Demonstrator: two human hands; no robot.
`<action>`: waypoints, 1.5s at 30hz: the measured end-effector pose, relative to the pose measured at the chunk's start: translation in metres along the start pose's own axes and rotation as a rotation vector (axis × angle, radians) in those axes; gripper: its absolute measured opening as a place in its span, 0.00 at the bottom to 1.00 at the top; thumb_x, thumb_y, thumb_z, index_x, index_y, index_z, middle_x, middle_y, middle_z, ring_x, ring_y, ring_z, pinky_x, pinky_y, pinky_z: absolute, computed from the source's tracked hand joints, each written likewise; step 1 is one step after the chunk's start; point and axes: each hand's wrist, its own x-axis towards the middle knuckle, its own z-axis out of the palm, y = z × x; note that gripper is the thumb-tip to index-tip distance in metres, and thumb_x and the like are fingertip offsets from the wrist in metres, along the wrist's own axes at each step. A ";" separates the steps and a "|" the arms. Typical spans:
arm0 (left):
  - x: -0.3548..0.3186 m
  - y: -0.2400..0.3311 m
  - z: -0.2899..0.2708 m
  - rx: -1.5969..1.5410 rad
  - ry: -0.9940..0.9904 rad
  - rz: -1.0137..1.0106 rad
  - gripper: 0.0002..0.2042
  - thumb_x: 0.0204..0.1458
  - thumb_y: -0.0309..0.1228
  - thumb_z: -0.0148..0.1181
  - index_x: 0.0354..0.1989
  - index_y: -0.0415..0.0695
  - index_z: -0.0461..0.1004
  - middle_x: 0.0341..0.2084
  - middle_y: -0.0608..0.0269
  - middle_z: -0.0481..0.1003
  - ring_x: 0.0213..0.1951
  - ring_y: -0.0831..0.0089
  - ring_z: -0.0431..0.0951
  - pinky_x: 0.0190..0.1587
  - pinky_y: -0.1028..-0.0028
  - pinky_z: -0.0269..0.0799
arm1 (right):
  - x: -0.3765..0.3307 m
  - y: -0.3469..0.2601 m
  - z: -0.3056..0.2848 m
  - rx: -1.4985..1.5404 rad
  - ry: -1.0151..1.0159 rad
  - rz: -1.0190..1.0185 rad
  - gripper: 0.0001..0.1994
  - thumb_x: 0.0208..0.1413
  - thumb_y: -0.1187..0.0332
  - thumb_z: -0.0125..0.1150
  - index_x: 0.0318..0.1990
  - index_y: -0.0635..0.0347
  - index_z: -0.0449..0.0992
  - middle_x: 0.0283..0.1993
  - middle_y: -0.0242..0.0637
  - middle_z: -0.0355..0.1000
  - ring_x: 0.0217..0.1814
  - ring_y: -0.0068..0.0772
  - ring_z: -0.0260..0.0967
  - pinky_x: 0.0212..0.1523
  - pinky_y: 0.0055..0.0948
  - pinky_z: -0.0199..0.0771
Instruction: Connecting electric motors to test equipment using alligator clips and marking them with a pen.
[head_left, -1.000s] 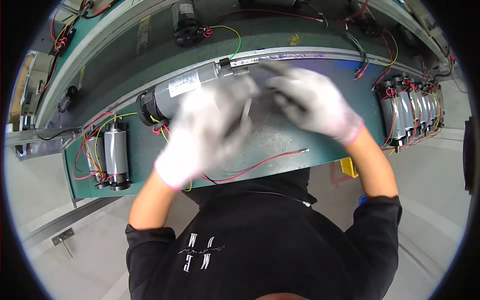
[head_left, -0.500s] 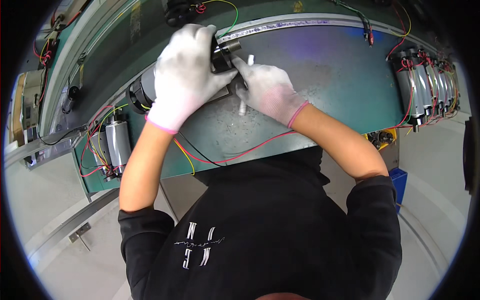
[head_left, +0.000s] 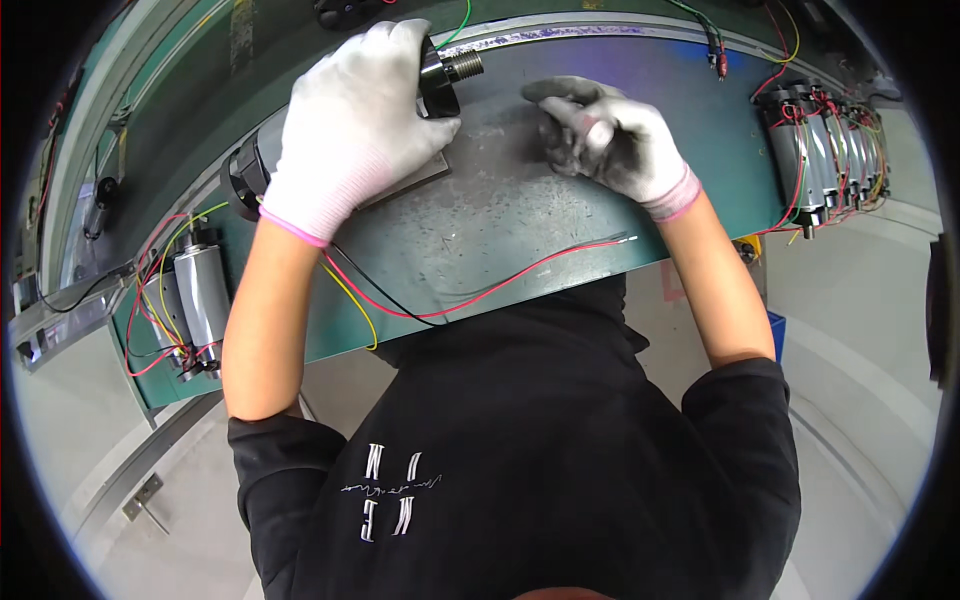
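Left hand [head_left: 350,130] fingers clamped over black cylindrical motor [head_left: 440,75] on green worktop [head_left: 520,220], right hand [head_left: 610,140] just beside, fingers curled together, holding nothing visible

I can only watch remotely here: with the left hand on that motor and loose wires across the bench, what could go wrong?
1. The red and black wires trail over the green bench edge near the torso; they might snag.
2. Only the gloved left hand steadies the cylindrical black-ended motor; it could roll.
3. The gloved right hand is apart from it, giving no support.
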 end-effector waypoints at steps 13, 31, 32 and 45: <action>-0.052 -0.001 -0.016 -0.539 0.346 0.126 0.24 0.55 0.34 0.72 0.56 0.37 0.74 0.52 0.48 0.79 0.50 0.46 0.82 0.53 0.56 0.80 | -0.029 -0.082 0.086 -0.415 0.005 -0.214 0.32 0.71 0.52 0.55 0.66 0.78 0.71 0.34 0.47 0.79 0.32 0.32 0.76 0.36 0.29 0.77; -0.268 -0.029 0.061 -1.044 0.506 -0.703 0.14 0.59 0.28 0.69 0.53 0.40 0.81 0.36 0.55 0.82 0.33 0.57 0.83 0.36 0.63 0.80 | 0.214 -0.070 0.342 -1.843 -1.182 0.257 0.17 0.66 0.61 0.61 0.43 0.73 0.80 0.37 0.53 0.79 0.39 0.48 0.82 0.45 0.43 0.83; -0.268 -0.031 0.059 -1.048 0.525 -0.677 0.15 0.59 0.28 0.70 0.53 0.40 0.82 0.35 0.56 0.82 0.33 0.58 0.83 0.36 0.63 0.80 | 0.217 -0.066 0.351 -1.887 -1.206 0.290 0.16 0.66 0.62 0.61 0.42 0.72 0.80 0.35 0.53 0.79 0.39 0.48 0.82 0.45 0.43 0.83; -0.269 -0.039 0.060 -1.118 0.580 -0.567 0.11 0.56 0.31 0.74 0.45 0.43 0.83 0.28 0.62 0.79 0.28 0.65 0.82 0.33 0.67 0.79 | 0.224 -0.036 0.395 -2.241 -1.079 0.543 0.13 0.64 0.64 0.64 0.33 0.67 0.81 0.24 0.48 0.78 0.31 0.43 0.83 0.36 0.41 0.84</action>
